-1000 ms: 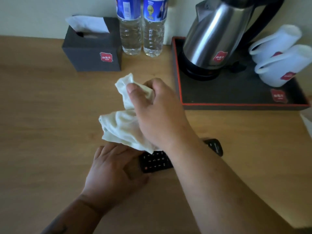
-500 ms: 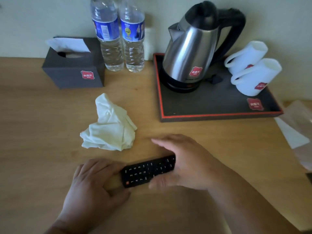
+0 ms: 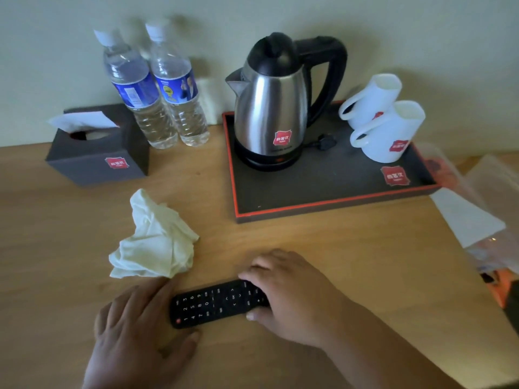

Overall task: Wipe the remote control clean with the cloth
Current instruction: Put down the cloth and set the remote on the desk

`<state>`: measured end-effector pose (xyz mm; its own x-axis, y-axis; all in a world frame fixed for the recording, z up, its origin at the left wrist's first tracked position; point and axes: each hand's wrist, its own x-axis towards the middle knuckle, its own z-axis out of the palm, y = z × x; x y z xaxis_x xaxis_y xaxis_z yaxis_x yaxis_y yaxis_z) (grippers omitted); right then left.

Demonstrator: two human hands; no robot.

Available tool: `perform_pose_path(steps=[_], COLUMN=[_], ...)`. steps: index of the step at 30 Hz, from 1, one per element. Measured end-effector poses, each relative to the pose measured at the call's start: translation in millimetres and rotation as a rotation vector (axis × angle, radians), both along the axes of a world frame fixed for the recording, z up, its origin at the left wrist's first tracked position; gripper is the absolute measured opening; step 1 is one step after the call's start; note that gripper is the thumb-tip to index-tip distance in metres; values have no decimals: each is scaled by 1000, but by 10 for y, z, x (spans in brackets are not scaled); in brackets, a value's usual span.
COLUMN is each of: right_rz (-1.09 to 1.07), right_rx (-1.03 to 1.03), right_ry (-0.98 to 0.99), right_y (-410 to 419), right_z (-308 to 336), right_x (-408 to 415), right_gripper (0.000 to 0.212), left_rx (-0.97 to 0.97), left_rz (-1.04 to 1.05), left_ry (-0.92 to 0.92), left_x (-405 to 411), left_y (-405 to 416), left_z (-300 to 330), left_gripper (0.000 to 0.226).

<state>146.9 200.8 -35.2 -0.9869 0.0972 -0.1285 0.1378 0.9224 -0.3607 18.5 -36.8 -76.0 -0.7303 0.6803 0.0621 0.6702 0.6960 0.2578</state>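
Slim black plastic remote control flat on wooden desk: rigid, light, likely slippery; best gripped by its long edges. Right hand pinches one end; left hand rests relaxed at the other. Crumpled white cloth, soft, lies just behind.

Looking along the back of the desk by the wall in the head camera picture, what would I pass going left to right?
Tissue box → two water bottles → electric kettle on the tray → two white mugs.
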Motion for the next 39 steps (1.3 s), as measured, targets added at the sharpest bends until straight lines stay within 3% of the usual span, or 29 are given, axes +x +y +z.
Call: perform_pose_path(steps=[5, 12, 18, 39], right_rz=[-72, -193, -199, -310], right_rx=[-16, 144, 283, 286], right_ry=[17, -13, -191, -371], right_y=[316, 971, 1189, 1353], right_z=[238, 663, 583, 453], right_x=[-101, -513, -928, -787], right_gripper=[54, 60, 60, 59], left_rx=[-111, -142, -93, -71], left_rz=[-80, -86, -102, -104], left_ry=[30, 48, 54, 3], left_x=[-22, -10, -18, -35], left_y=[-8, 5, -7, -32], left_z=[-15, 2, -2, -22], left_gripper=[82, 78, 77, 80])
